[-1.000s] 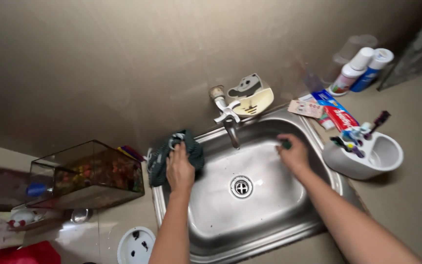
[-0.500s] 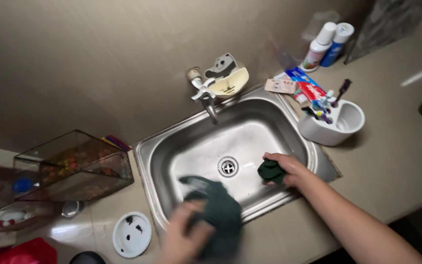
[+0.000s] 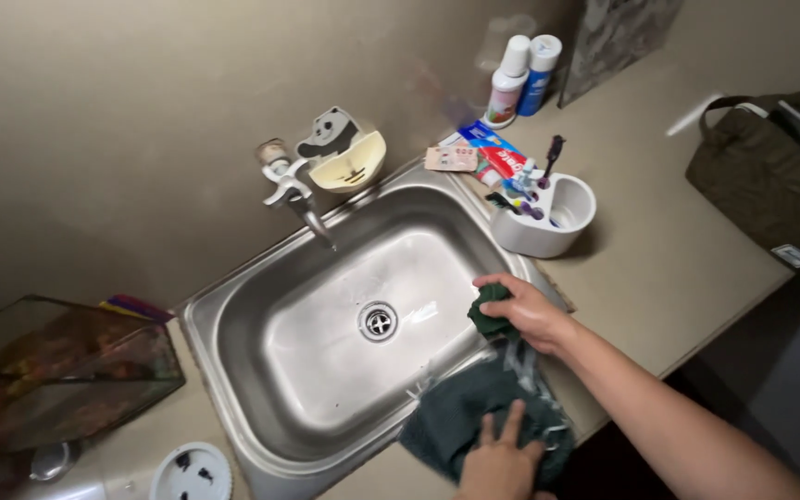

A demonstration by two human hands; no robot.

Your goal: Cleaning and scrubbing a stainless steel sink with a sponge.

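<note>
Both our hands are busy: right hand clutches a small dark-green wad at the sink's right rim; left hand, fingers spread, presses the green cloth over its front-right corner, just below.

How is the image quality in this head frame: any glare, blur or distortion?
Head view: dim, warm light; soft glare on the sink floor near the drain; slight motion blur on the left hand and dark green cloth; wide-angle bending toward the edges; right hand fairly sharp.
</note>
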